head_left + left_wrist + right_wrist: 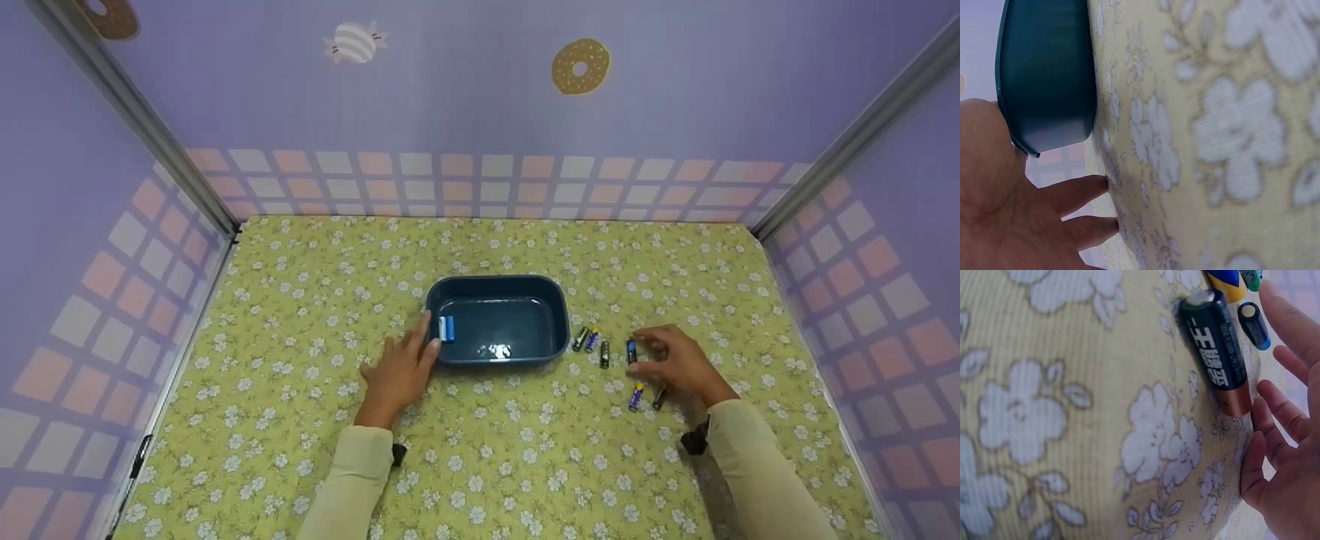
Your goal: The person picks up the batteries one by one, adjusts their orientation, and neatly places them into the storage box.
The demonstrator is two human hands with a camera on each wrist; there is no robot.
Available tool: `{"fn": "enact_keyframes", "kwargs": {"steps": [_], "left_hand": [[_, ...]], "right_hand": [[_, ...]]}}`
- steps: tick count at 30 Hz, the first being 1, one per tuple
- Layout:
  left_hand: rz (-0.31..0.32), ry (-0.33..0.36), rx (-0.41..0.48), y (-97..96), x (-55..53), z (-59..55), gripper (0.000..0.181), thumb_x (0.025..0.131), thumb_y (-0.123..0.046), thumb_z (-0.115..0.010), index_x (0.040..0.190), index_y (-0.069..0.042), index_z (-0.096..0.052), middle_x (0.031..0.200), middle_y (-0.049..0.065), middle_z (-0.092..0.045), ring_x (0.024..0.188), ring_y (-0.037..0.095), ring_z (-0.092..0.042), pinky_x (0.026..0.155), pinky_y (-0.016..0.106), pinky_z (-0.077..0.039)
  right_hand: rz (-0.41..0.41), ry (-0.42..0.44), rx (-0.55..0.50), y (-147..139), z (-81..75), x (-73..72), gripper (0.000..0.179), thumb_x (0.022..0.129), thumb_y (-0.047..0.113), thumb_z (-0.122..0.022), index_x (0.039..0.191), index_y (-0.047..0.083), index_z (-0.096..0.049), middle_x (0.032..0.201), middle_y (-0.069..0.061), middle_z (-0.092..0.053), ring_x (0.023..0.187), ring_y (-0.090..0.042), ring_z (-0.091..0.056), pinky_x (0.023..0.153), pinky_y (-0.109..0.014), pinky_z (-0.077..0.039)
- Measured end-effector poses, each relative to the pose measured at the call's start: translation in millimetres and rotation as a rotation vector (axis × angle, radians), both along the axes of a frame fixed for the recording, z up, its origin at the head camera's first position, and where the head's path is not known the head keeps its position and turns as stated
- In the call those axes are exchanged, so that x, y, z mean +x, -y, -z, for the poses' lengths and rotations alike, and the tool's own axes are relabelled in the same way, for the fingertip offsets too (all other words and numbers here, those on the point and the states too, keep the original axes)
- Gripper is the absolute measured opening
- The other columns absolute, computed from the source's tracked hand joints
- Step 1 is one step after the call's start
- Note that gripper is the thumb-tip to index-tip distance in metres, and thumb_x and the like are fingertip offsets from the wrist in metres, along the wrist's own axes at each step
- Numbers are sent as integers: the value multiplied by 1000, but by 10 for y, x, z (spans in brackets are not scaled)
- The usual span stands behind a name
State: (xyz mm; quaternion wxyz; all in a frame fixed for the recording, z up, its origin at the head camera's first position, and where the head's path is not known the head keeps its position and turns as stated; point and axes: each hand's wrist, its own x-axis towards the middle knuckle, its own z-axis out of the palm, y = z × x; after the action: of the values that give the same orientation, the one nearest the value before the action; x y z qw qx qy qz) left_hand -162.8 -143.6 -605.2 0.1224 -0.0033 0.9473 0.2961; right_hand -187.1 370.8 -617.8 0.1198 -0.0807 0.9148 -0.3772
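Note:
My left hand (397,375) touches the left rim of a dark blue plastic basin (499,279), its thumb and forefinger at the edge. Two other fingertips (1100,184) rest on the cloth in the left wrist view. Inside the basin, a blue and white pair of batteries (450,329) lies against the left end. Over on the right, my right hand (682,364) has thumb and forefinger spread around the ends of a black and blue battery (631,353) lying on the cloth. A black and copper battery (1216,354) lies below that palm.
Beside the basin's right end lie a dark green battery (580,339), a purple and yellow battery (592,340) and another green battery (604,355). A second purple and yellow battery (636,397) lies nearer me. Flowered yellow cloth (480,435) covers the table, enclosed by purple walls (465,90).

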Motion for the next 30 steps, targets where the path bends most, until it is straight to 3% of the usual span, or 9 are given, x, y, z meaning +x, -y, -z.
{"fn": "enact_keyframes", "kwargs": {"steps": [19,30], "left_hand": [[-12,21,7,-3,9,-18,64,100,-77,-17,157,-58,5,170,5,-26,157,46,-8,103,91,-1],[1,18,11,7,-3,-4,66,100,-77,-17,160,-55,2,170,5,-25,157,48,-5,101,92,-1]], "right_hand": [[-5,4,36,46,34,6,65,86,48,-80,143,24,-59,138,-9,-48,131,-39,-49,101,-65,-45],[-12,-55,76,65,63,25,61,86,48,-80,138,24,-62,137,-7,-50,125,-37,-53,96,-63,-48]]}}
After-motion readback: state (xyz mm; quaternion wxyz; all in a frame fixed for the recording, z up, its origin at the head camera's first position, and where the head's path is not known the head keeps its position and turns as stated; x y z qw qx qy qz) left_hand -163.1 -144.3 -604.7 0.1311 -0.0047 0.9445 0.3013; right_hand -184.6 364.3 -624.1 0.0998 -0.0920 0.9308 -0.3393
